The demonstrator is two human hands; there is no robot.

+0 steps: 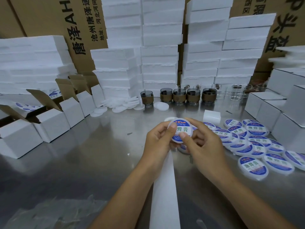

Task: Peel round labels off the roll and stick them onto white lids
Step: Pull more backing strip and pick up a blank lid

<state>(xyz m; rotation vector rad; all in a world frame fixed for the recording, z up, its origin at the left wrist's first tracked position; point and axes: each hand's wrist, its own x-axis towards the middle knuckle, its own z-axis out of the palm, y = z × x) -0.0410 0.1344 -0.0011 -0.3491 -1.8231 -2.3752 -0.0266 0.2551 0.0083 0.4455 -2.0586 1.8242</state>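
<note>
two hands meet over the steel table (pixel 82 162) in the head view, and both hold one white lid (pixel 191 129). the left hand (pixel 158 138) curls its fingers behind the lid, with the thumb on the left rim. the right hand (pixel 203 142) grips the other side, and its thumb presses on the lower part of the round label (pixel 183 128). the label lies on the lid, its blue ring and green characters facing up, so i judge the step is the smoothing down.

from under the hands the bare backing strip (pixel 165 187) runs toward the person; the roll itself i cannot make out. finished lids (pixel 252 166) lie in a loose pile on the right, and plain lids (pixel 118 106) wait near the far stacks.

what may go wrong — if the thumb presses only at one edge, air can stay under the label and leave a wrinkle or a bubble. the label also seems close to the left rim, so it may sit off centre. the strip lies loose between the forearms, and an arm could drag it.
</note>
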